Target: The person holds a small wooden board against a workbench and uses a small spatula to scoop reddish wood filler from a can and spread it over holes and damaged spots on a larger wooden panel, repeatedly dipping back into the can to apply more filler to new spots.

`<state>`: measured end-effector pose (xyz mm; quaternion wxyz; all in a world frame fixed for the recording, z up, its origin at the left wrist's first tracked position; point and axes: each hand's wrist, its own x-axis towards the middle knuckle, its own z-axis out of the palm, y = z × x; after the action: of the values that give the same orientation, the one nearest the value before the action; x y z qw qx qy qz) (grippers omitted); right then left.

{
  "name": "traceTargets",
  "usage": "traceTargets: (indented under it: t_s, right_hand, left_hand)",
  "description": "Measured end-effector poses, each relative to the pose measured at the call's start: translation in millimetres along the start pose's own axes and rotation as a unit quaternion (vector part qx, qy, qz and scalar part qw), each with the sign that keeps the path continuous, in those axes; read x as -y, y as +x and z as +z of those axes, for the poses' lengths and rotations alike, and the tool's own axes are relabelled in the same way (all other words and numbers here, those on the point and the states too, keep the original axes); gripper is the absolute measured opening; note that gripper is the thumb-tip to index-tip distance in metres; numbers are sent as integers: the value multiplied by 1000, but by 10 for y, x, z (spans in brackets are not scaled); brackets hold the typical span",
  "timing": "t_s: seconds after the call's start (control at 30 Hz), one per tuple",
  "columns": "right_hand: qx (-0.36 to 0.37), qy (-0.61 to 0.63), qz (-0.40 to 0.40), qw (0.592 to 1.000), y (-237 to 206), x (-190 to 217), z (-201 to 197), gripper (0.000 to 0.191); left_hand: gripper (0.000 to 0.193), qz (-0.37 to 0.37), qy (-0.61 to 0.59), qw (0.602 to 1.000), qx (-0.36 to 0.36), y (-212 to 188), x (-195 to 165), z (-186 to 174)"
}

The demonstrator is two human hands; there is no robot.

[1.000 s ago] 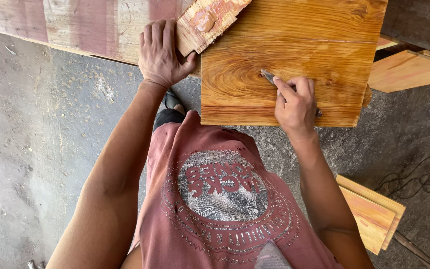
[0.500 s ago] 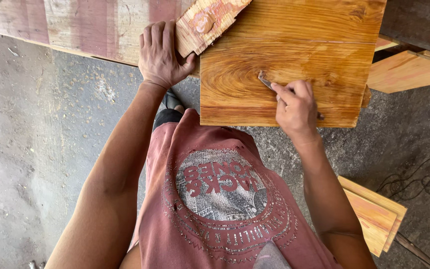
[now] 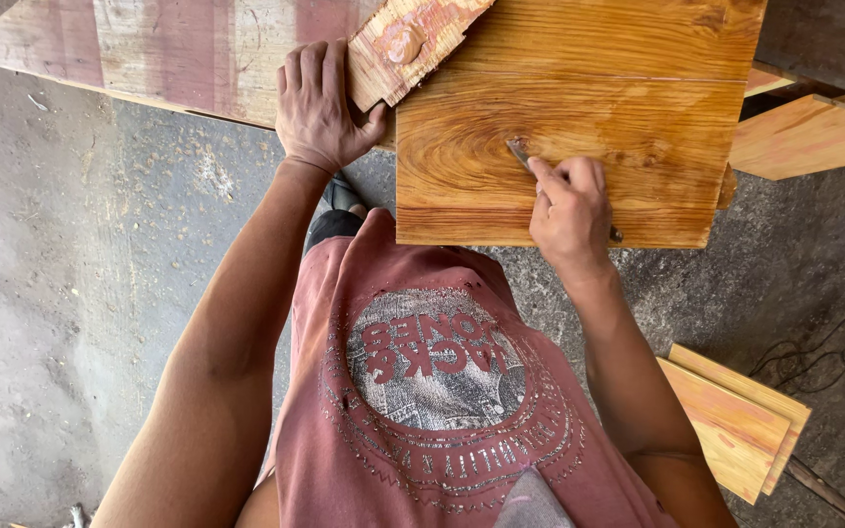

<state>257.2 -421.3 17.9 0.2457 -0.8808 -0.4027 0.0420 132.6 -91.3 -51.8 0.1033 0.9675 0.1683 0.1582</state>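
Wooden panel (image 3: 628,108): right hand (image 3: 569,215) presses a blade (image 3: 520,154); left hand (image 3: 320,108) steadies.

We saw a grey concrete floor (image 3: 61,293) below, dusted with pale wood shavings (image 3: 198,171) close under the near edge of the long plank bench (image 3: 149,49), whose top was streaked in faded red and bare wood. Off the bench's right end lay an orange-varnished board (image 3: 814,137), and down on the floor toward the lower right sat a small stack of similar varnished boards (image 3: 735,425). Just beyond that stack we noticed a dark cable (image 3: 823,357) looping across the concrete.
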Motion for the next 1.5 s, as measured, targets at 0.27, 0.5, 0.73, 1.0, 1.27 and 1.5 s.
traceTargets:
  t_s: [0.27, 0.5, 0.73, 1.0, 1.27, 1.5]
  right_hand:
    - [-15, -11, -4, 1000, -10, 43, 82, 29]
    - [-3, 29, 37, 999, -30, -26, 108, 25]
    - [44, 36, 69, 996, 33, -56, 115, 24]
    - [15, 30, 40, 999, 27, -18, 97, 22]
    - [17, 20, 38, 999, -50, -52, 109, 26]
    - [10, 25, 43, 999, -10, -24, 122, 26]
  left_hand:
    - [83, 1, -12, 1000, -8, 7, -10, 9]
    - [84, -1, -27, 1000, -7, 22, -29, -9]
    - [85, -3, -26, 1000, 1, 6, -29, -1]
    - [83, 0, -2, 1000, 6, 7, -27, -11]
    - [83, 5, -11, 1000, -4, -7, -31, -2]
    - [83, 6, -17, 1000, -11, -8, -59, 1]
